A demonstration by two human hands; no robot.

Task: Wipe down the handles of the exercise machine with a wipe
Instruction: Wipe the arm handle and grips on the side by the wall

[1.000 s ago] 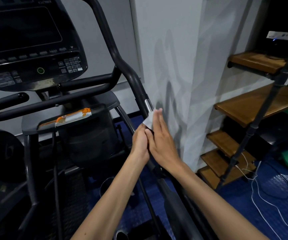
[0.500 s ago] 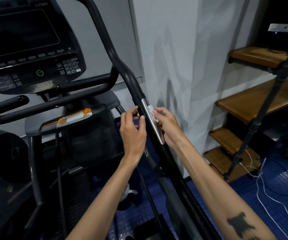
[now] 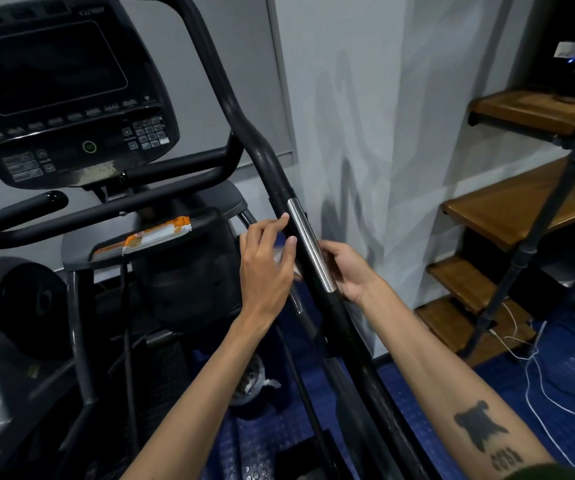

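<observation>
Both hands are at the long black handle (image 3: 313, 258) of the exercise machine, right where its shiny metal strip (image 3: 308, 244) runs down the bar. The left hand (image 3: 268, 268) sits on the console side of the handle, fingers loosely spread and extended, fingertips just beside the bar, with a pale bit of the wipe (image 3: 284, 259) showing at the fingers; whether that hand actually pinches the wipe, I cannot tell. The right hand (image 3: 346, 270) comes in from the wall side of the handle, fingers curled in behind the bar beside the lower half of the metal strip; a real grasp or only a touch, I cannot tell. Past the handle on the console side, the dark console (image 3: 61, 95) stands up high, and an orange-and-white packet (image 3: 147, 237) lies on the tray below it.
</observation>
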